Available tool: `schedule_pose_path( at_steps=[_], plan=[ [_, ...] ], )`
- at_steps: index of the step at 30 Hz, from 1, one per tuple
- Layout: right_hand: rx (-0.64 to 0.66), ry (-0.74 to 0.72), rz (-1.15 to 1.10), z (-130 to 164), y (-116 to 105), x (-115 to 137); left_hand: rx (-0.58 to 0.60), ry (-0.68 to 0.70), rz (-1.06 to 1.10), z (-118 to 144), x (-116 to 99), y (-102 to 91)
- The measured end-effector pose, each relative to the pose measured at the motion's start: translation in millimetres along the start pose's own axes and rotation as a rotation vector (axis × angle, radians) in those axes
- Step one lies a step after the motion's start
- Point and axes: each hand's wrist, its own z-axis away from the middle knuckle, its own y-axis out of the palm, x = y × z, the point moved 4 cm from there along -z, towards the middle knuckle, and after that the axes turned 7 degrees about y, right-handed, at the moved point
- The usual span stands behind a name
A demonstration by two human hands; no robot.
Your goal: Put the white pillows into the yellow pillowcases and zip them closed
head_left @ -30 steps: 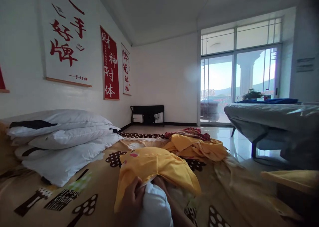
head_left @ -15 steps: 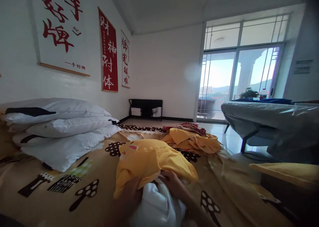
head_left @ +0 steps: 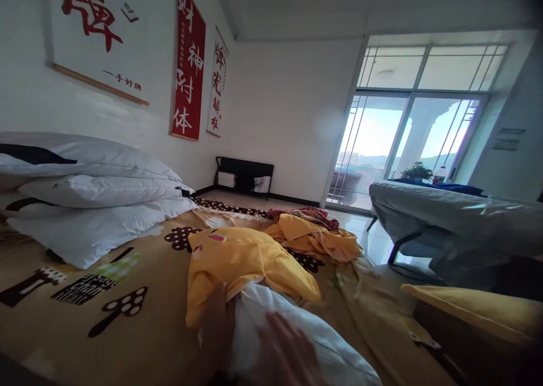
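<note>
My left hand (head_left: 218, 324) pinches the soft yellow pillowcase (head_left: 246, 261) edge, grip closed on it; my blurry right hand (head_left: 288, 355) lies flat on the puffy white pillow (head_left: 322, 346) half inside, all on the mushroom-print bed (head_left: 106, 312).

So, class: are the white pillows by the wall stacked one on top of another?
Yes: the white pillows lie piled in layers on the patterned bed cover beside the wall.

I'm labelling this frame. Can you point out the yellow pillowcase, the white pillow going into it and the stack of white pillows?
yellow pillowcase (head_left: 246, 261), head view, upper face
white pillow (head_left: 297, 332), head view, bare end
stack of white pillows (head_left: 97, 191), head view, middle pillow
</note>
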Motion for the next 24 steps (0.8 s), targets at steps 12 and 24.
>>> schedule_pose_path(
  at_steps=[12, 24],
  plan=[
    [0.132, -0.341, 0.194, -65, 62, 54, -0.206, 0.699, -0.305, -4, -55, -44.5],
    [-0.222, -0.149, 0.404, -74, 28, 10, -0.177, 0.392, -0.703, -7, 28, -51.8]
  ],
)
